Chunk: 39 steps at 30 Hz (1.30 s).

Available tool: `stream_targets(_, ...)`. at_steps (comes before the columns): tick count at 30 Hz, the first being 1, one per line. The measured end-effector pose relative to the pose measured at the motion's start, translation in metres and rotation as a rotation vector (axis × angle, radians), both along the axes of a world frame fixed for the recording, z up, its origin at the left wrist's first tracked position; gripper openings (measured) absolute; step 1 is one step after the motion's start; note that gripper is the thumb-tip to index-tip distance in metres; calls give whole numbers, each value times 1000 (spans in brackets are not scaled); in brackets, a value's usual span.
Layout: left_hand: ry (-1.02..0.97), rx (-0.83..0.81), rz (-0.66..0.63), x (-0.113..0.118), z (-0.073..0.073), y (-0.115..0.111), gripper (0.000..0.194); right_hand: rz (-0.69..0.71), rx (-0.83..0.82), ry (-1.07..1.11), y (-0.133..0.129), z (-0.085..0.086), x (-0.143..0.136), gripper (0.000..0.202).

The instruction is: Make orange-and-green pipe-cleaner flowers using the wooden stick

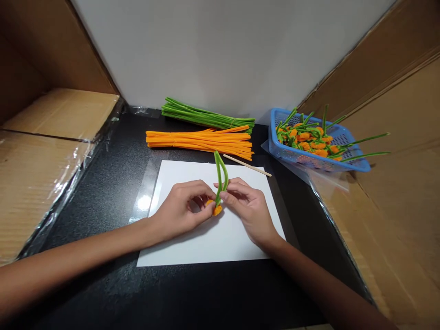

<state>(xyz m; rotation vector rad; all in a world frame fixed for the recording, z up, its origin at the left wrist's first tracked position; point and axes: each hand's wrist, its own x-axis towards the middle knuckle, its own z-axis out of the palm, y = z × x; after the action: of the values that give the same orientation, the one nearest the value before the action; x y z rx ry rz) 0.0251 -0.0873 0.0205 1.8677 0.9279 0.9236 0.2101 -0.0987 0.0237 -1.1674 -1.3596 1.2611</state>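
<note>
Over a white sheet of paper [192, 252], my two hands meet at a small pipe-cleaner piece. Its lower end is a coiled orange pipe cleaner [217, 210], partly hidden by my fingers. From it a green pipe cleaner [218, 169], bent into a narrow loop, rises upward. My left hand [184, 204] is closed, thumb and forefinger pinching the orange coil. My right hand [250, 208] is also closed, its thumb and fingertips pinching the green pipe cleaner just above the coil.
Behind the paper lie a bundle of orange pipe cleaners [195, 140] and a bundle of green pipe cleaners [202, 115]. A thin wooden stick [247, 165] crosses the paper's back edge. At right, a blue basket [275, 137] holds several orange-and-green pieces. Cardboard walls [395, 114] flank the black table [103, 183].
</note>
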Motion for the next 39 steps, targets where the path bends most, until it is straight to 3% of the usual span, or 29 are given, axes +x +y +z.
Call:
stream_targets(3,-19,-102,-102,0,3,3,13,63,-185,165,4,2,3,24)
stream_targets(6,-33,-149,-145,-1,5,5,20,80,-262,243,5,1,4,27)
stream_targets(15,3,-175,-147,-2,4,7,26,-42,-162,279,1,-5,-1,25)
stream_targets(22,-18,-168,-104,0,6,7,20,-87,-206,303,5,0,2,23)
stream_targets(31,-154,-374,126,3,0,4,21,-177,-179,235,4,-2,0,57)
stream_targets(39,-134,-229,95,2,2,3,14,-132,-109,85,3,-7,-2,46)
